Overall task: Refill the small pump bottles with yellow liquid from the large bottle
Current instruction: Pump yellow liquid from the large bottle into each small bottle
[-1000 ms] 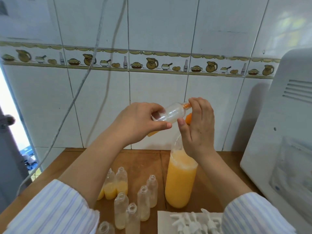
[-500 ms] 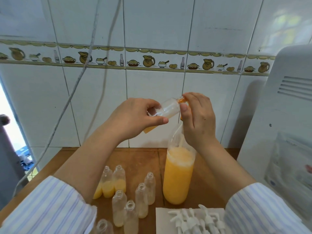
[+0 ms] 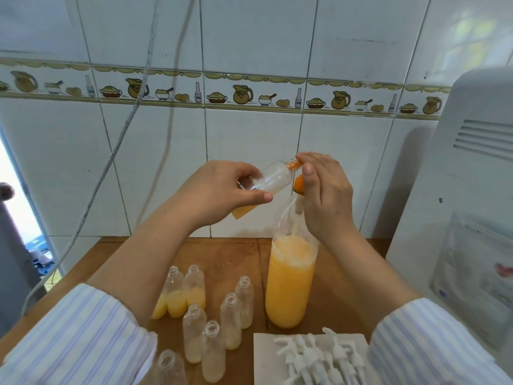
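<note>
White tiled wall behind, wooden counter (image 3: 238, 254) below both hands. Left hand (image 3: 219, 190) grips a tilted small bottle (image 3: 273, 177); right hand (image 3: 326, 190) pinches an orange piece at its neck. Large bottle (image 3: 290, 282) of yellow liquid stands directly under right hand.

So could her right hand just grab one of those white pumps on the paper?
Probably not straight away: the right hand is pinching an orange piece at the small bottle's mouth. The pumps lie uncovered below it, so once freed, likely yes.
</note>
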